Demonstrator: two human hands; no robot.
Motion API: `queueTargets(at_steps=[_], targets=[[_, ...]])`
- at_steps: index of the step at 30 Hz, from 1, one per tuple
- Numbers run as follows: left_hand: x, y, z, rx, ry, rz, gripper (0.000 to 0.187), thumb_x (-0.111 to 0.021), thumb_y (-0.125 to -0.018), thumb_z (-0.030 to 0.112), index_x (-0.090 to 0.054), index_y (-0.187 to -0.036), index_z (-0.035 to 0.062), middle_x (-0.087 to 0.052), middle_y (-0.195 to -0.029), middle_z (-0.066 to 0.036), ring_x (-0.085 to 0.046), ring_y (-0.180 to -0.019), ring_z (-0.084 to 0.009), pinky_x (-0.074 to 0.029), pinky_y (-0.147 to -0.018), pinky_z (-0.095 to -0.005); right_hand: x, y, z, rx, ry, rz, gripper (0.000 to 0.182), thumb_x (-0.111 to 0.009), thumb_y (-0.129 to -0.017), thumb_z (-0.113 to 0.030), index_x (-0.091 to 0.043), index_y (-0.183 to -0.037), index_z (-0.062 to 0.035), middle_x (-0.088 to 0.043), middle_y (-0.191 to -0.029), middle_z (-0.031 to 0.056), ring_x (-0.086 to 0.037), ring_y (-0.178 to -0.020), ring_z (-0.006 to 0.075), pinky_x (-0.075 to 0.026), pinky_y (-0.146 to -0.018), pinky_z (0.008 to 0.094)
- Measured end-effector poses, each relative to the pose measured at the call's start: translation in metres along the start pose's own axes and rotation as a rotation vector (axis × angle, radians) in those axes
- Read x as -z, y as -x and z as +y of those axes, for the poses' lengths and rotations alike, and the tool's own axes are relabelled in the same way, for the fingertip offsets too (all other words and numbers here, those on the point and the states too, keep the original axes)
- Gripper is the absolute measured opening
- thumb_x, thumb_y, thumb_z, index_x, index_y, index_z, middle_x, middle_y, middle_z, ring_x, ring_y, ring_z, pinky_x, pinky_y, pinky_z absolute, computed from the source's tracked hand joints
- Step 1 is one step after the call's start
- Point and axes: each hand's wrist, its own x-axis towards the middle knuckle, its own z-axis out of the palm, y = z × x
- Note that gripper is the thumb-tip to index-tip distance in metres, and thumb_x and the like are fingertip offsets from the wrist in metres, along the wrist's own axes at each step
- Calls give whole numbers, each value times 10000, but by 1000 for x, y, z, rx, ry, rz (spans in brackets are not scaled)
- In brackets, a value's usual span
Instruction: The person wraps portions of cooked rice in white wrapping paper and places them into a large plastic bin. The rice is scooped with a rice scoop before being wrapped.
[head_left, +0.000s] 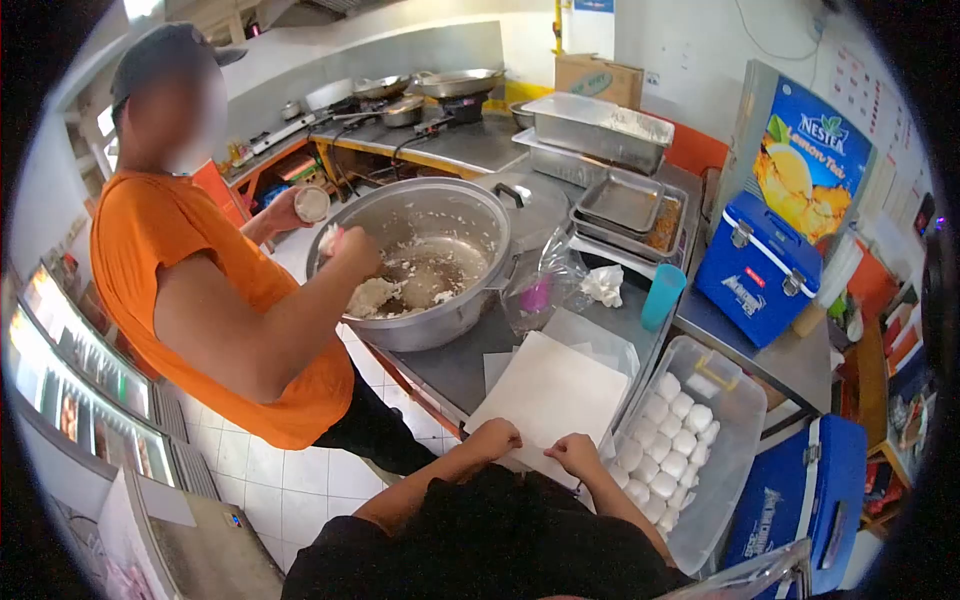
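Observation:
A stack of white paper sheets [550, 385] lies on the metal table in front of me. My left hand [495, 439] is at the near edge of the stack, its fingers pressed together. Close by on the right, my right hand [575, 455] pinches at the same near edge. Whether either hand grips a sheet is too small to tell. Right of the stack stands a clear plastic bin [735, 420] holding several white wrapped bundles [665, 450] in rows.
A co-worker in an orange shirt [200, 290] stands left, one hand in a big metal pot [455, 325], the other holding a small cup [312, 204]. Beyond the paper are a plastic bag [540, 285], a teal cup [664, 297], metal trays [620, 200] and a blue cooler [757, 270].

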Motion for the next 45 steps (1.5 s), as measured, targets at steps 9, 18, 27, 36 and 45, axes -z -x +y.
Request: queueTargets(at_steps=[9,18,27,36,45], targets=[[-8,3,-23,-55,-18,85,116,-593,-684,107,-630,-757,25,-565,-798,-152,-542,-822,-314,-429,-737,-391,-16,5,13,-19,-71,141,245,-694,-663,-284,-662,-743,-55,-634,-708,119,-613,-664,249,-477,-636,330],[-5,12,-20,-85,-79,149,120,-584,-713,122,-634,-743,17,-564,-803,-139,-541,-823,-303,-438,-745,-375,-27,6,24,-40,-246,192,263,-724,-648,-263,-632,-734,-32,-625,-684,109,-601,-638,203,-468,-609,306],[1,37,-22,28,-63,335,125,-585,-740,157,-609,-722,35,-562,-851,-96,-537,-834,-288,-449,-724,-359,-30,10,27,24,-279,245,262,-714,-668,-250,-620,-761,-24,-626,-757,134,-606,-711,226,-474,-652,321],[6,43,-45,-31,89,355,143,-606,-741,143,-645,-832,40,-626,-922,-84,-582,-885,-247,-463,-767,-333,-33,20,31,201,-222,252,135,-665,-699,-125,-621,-781,-28,-586,-770,129,-587,-748,256,-473,-666,324],[-10,44,-63,-36,130,424,125,-623,-721,129,-648,-821,59,-630,-922,-77,-598,-825,-232,-460,-763,-337,-29,43,31,365,-207,291,126,-614,-738,-57,-653,-856,-77,-523,-793,99,-538,-730,241,-446,-626,313]])
